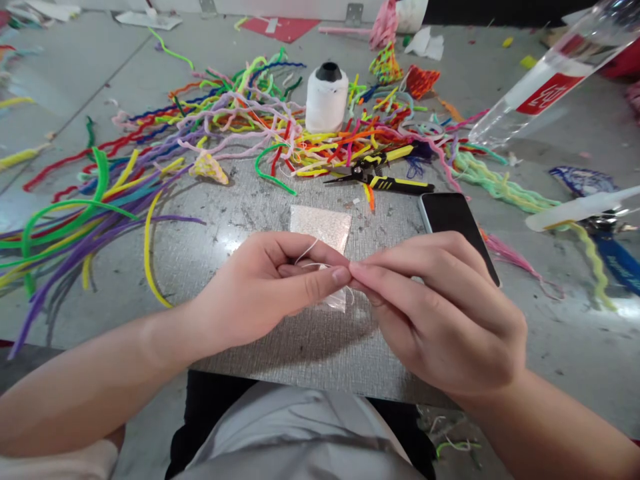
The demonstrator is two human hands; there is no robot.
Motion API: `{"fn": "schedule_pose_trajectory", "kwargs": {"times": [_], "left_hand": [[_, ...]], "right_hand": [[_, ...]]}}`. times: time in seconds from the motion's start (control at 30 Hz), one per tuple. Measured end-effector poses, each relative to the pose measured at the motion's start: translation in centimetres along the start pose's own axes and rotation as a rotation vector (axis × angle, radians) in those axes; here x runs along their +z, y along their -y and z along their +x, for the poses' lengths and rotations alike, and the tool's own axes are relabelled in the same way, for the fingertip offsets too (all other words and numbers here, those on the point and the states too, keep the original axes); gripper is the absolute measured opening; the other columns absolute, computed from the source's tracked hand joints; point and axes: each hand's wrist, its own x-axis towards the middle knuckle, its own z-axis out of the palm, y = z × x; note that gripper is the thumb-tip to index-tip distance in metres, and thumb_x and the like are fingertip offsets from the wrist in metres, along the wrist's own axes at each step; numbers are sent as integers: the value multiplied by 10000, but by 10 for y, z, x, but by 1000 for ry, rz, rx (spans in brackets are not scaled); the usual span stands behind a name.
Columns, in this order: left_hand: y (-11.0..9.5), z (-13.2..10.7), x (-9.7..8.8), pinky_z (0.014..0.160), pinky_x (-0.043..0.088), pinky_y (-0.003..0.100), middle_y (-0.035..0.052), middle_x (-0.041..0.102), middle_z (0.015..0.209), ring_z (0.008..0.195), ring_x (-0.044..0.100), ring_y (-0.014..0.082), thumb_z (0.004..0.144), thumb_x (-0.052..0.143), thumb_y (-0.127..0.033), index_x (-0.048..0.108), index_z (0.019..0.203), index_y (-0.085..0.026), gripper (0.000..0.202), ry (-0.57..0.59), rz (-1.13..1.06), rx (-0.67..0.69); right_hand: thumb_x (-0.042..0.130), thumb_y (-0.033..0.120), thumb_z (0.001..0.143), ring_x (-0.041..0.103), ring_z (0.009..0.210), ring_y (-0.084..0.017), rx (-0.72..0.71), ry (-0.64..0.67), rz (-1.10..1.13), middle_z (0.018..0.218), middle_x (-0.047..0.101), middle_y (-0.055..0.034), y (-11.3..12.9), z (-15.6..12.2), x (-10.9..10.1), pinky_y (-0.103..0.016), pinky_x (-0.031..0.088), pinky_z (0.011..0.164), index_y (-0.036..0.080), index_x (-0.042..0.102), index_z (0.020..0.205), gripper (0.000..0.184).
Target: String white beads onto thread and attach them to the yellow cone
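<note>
My left hand [273, 280] and my right hand [445, 307] meet fingertip to fingertip above the table, both in a pinch. A thin white thread [307, 251] loops out of the left fingers, and a loose bit of it hangs below the fingertips. Whatever else lies between the touching tips is too small to make out. Beneath the hands is a small clear plastic bag [323, 221] with pale contents, partly covered by the left hand. Behind the right hand lies a dark-screened phone [453, 215], its lower part hidden.
A white thread spool [327, 100] stands among piled coloured pipe cleaners [240, 117]. Yellow-and-black pliers [380, 179] lie in front of it. At the right are a clear plastic bottle [540, 87] and a white tube [575, 210]. The table's near edge [300, 380] borders my lap.
</note>
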Motion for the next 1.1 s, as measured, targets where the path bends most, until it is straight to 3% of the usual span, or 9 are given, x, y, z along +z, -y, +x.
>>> {"fn": "schedule_pose_trajectory", "kwargs": {"times": [0.2,0.37,0.53,0.77,0.93,1.1], "left_hand": [[2,1,-5,425,199,137,-99,355,528,481,230,26,806,942,-230,815,894,-206,157,-10,32,-32],[2,1,-5,416,198,138,-93,340,548,482,233,29,832,913,-242,802,879,-203,127,-13,47,-46],[2,2,-4,427,207,137,-87,354,564,491,251,27,834,897,-220,794,854,-201,107,-2,26,-45],[-1,1,-2,419,167,146,-106,304,552,477,208,20,808,883,-167,773,837,-191,117,-9,96,-35],[-3,1,-3,433,145,177,-98,294,571,503,220,45,875,822,-247,772,915,-175,96,-17,289,-2],[-2,3,-6,476,177,199,-103,271,583,527,227,56,868,821,-261,759,939,-167,133,44,367,63]], "right_hand": [[763,20,950,716,830,-205,54,-18,36,1000,822,-94,0,2,6,-392,604,735,170,800,1151,254],[723,19,975,732,833,-187,193,-59,188,976,805,-101,5,4,11,-355,610,721,149,816,1108,208],[755,70,973,729,758,-156,287,-58,224,959,805,-99,8,5,9,-308,583,609,160,811,1050,132],[741,30,953,749,791,-186,196,-29,178,920,801,-78,6,5,7,-346,637,688,198,770,1008,180],[751,21,925,699,744,-189,78,6,78,868,789,-65,2,6,7,-362,619,685,200,730,964,184],[706,19,909,682,724,-185,64,8,69,836,767,-68,1,5,10,-349,599,658,198,679,923,181]]}}
